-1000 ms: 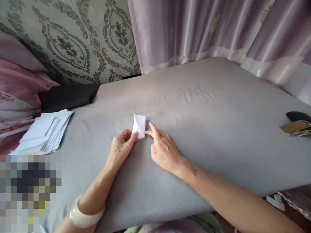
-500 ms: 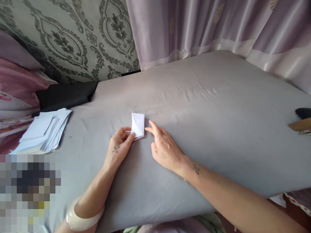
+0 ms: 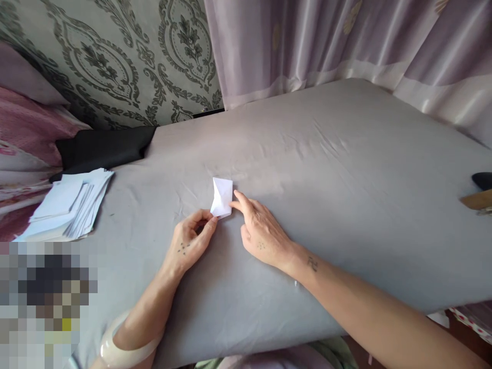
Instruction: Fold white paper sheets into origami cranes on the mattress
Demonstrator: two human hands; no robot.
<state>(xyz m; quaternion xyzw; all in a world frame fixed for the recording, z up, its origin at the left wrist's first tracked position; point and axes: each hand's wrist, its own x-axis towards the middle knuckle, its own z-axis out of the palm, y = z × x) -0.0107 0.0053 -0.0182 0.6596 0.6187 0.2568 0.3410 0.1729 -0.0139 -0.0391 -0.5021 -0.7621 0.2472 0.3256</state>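
A small folded piece of white paper (image 3: 223, 196) lies on the grey cloth surface, with a diagonal flap showing on its left side. My left hand (image 3: 194, 237) pinches its lower left corner between thumb and fingers. At the paper's right edge is my right hand (image 3: 263, 230), palm down. Two of its fingers stretch out, apart from each other; one fingertip touches the edge and the other rests just beside it. The right thumb stays lower, away from the paper.
A stack of white paper sheets (image 3: 71, 205) lies at the left, in front of a black folded item (image 3: 107, 148). A brown object (image 3: 476, 201) and a dark one (image 3: 482, 180) sit at the right edge. Curtains (image 3: 307, 46) hang along the back.
My left hand has slid down from the paper's left side to its lower left corner. The right fingertips have come up against the right edge. The view has shifted slightly.
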